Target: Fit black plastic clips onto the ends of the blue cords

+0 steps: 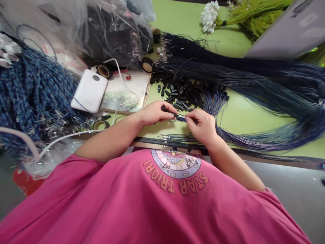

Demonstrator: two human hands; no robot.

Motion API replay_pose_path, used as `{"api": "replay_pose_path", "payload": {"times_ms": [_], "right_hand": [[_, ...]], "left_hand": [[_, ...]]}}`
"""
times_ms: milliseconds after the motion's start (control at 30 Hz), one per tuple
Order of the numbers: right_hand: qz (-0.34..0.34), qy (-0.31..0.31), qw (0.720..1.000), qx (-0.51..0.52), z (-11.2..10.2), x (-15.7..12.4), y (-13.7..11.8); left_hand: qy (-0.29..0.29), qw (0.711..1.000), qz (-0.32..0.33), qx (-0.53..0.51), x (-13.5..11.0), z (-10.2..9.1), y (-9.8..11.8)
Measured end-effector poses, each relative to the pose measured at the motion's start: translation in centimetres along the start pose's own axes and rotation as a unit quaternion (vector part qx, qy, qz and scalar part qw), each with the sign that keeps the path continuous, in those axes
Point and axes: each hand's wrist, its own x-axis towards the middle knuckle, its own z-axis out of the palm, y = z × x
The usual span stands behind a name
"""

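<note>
My left hand [158, 113] pinches a small black connector housing [175, 116] between thumb and fingertips. Thin blue wires [181, 118] run from it toward my right hand [201, 125], whose thumb and forefinger are closed on a wire. The two hands face each other just above the green table, close to its front edge. Beyond them lies a heap of loose black connector housings [181, 91]. A bundle of dark blue wires [254, 73] stretches across the right side and curves back under my right wrist, with bare metal ends [166, 139] near the table edge.
On the left, a white power bank [89, 90] with a white cable rests by a picture-covered book [122, 93]. Rolls of black tape [148, 65] stand nearby. Twisted blue wires [38, 88] pile up at far left. Clear plastic bags [114, 30] fill the back left.
</note>
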Motion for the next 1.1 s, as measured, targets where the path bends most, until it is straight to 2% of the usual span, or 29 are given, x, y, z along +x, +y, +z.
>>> {"api": "replay_pose_path", "payload": {"times_ms": [233,400,567,767,967,1033,1100], "right_hand": [[-0.022,0.015,0.999,-0.018,0.3,-0.1,0.3],[-0.038,0.007,0.997,-0.061,0.9,-0.3,0.7],[-0.072,-0.012,0.996,-0.048,1.3,-0.3,0.5],[0.022,-0.036,0.999,0.009,0.9,-0.1,0.4],[0.016,-0.045,0.999,0.013,1.3,-0.3,0.4],[0.03,-0.07,0.997,0.004,0.8,0.0,0.2],[0.026,-0.125,0.991,-0.028,-0.4,0.3,0.2]], "left_hand": [[0.01,1.0,0.004,0.024,-0.1,0.0,0.0],[0.037,0.998,0.016,0.041,0.0,0.1,-0.2],[0.028,0.996,0.032,0.082,0.0,0.6,-0.1],[0.045,0.996,0.043,0.064,0.2,1.0,-0.3],[0.031,0.997,0.043,0.057,0.2,1.2,-0.3],[0.042,0.997,0.039,0.05,0.2,1.1,-0.3],[0.062,0.997,0.03,0.021,0.3,0.9,-0.5]]}}
